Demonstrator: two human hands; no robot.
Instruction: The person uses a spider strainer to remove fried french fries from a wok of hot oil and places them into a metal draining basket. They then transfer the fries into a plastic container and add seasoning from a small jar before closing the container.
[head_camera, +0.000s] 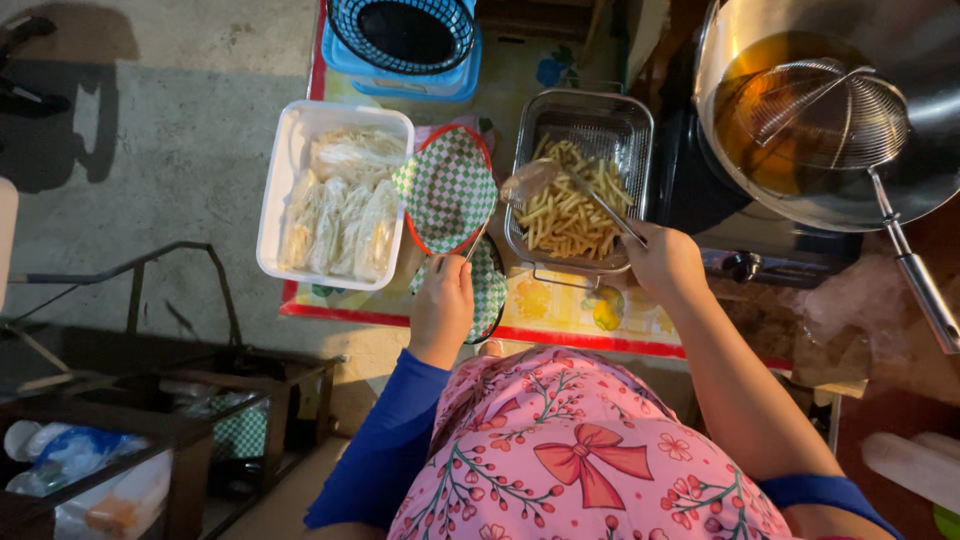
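Observation:
My left hand (441, 300) grips the lower edge of a green-and-white checkered paper container (447, 187) with a red rim, held tilted beside a metal mesh basket (637, 128) of french fries (563, 212). My right hand (663, 260) holds metal tongs (575, 190) whose tips reach over the fries toward the container's mouth. Another checkered container (489, 285) lies partly hidden under my left hand.
A white tub (276, 180) of bagged white food sits to the left. At the right a wok (905, 180) of oil holds a wire skimmer (835, 115) on a stove. A blue basket (402, 35) stands at the back. Dark crates (170, 430) stand lower left.

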